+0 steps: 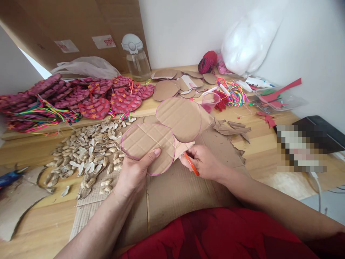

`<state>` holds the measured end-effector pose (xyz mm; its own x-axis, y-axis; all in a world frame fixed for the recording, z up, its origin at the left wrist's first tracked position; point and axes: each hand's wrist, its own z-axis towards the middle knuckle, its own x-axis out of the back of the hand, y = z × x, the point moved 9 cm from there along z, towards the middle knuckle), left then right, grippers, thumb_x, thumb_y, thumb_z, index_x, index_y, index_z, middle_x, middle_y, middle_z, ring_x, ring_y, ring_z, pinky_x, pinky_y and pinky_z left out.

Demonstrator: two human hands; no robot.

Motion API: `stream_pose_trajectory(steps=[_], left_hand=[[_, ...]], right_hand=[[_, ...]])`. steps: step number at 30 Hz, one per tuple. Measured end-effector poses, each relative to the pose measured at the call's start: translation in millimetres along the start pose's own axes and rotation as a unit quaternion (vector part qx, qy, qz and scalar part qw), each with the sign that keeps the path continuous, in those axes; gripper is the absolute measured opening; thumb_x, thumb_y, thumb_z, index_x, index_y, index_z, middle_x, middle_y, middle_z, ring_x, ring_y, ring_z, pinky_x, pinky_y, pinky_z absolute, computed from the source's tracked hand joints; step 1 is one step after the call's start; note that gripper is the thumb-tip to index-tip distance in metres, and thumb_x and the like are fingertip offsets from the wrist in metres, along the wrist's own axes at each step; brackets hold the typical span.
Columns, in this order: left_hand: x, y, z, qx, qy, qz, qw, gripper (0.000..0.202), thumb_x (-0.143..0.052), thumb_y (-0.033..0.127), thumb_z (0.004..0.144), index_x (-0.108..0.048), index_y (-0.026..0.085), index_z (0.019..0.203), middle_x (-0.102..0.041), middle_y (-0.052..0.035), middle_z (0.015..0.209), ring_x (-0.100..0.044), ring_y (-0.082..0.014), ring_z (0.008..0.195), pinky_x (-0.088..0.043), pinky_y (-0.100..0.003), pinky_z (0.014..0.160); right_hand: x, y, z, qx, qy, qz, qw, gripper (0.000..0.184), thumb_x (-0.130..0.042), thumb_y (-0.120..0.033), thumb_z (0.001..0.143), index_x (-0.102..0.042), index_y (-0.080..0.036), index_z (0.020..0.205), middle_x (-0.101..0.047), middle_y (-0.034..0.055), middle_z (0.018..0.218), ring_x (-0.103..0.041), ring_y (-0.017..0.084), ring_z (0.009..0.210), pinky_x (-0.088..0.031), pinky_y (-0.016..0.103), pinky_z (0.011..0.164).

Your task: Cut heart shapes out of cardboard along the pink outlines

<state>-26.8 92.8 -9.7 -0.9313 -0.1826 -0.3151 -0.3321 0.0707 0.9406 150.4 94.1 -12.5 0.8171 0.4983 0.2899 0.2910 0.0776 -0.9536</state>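
My left hand [136, 172] grips a piece of brown cardboard [151, 142] with round discs outlined in pink; my thumb lies on the nearer disc. A second disc [181, 118] on the same piece rises behind it. My right hand [203, 162] is closed round scissors with an orange handle [192, 164], just right of the nearer disc, at the cardboard's edge. The scissor blades are hidden behind the cardboard. Both hands hover above a flat sheet of cardboard [178, 190] on the wooden table.
Peanuts and shells [88, 151] lie in a heap at left. Red star-patterned fabric pieces [102, 97] with coloured cords stack at back left. Cut cardboard discs [175, 84], a water bottle [136, 57], red yarn [207, 61], coloured cords [234, 93], a white bag [248, 39] and cardboard scraps [234, 129] stand behind.
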Motion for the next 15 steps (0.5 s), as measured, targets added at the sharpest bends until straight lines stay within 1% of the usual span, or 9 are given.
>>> stream_pose_trajectory(steps=[5, 10, 15], left_hand=[[0.6, -3.2, 0.0, 0.017, 0.011, -0.010, 1.000, 0.064, -0.088, 0.020, 0.066, -0.066, 0.023, 0.125, -0.071, -0.0092, 0.124, -0.063, -0.0326, 0.122, -0.052, -0.047, 0.104], [2.4, -6.9, -1.0, 0.037, 0.025, -0.022, 0.999, 0.063, -0.089, 0.018, 0.065, -0.067, 0.022, 0.124, -0.073, -0.0088, 0.120, -0.064, -0.0321, 0.120, -0.053, -0.046, 0.103], [3.8, -9.4, -1.3, 0.042, 0.026, -0.019, 0.999, 0.064, -0.089, 0.019, 0.065, -0.067, 0.022, 0.125, -0.074, -0.0088, 0.118, -0.065, -0.0323, 0.120, -0.053, -0.047, 0.103]], right_hand=[[-0.6, 0.6, 0.3, 0.001, 0.000, -0.008, 1.000, 0.038, -0.049, -0.035, 0.092, -0.041, -0.021, 0.059, -0.040, -0.0048, 0.054, -0.035, 0.010, 0.053, -0.026, 0.025, 0.052], [2.6, -0.5, 0.1, -0.004, 0.025, -0.047, 0.999, 0.031, -0.049, -0.028, 0.086, -0.039, -0.021, 0.057, -0.038, -0.0048, 0.054, -0.034, 0.010, 0.052, -0.023, 0.026, 0.051], [5.9, -1.0, 0.2, -0.019, 0.049, -0.075, 0.996, 0.031, -0.053, -0.027, 0.081, -0.038, -0.021, 0.054, -0.033, -0.0059, 0.050, -0.031, 0.009, 0.050, -0.022, 0.026, 0.050]])
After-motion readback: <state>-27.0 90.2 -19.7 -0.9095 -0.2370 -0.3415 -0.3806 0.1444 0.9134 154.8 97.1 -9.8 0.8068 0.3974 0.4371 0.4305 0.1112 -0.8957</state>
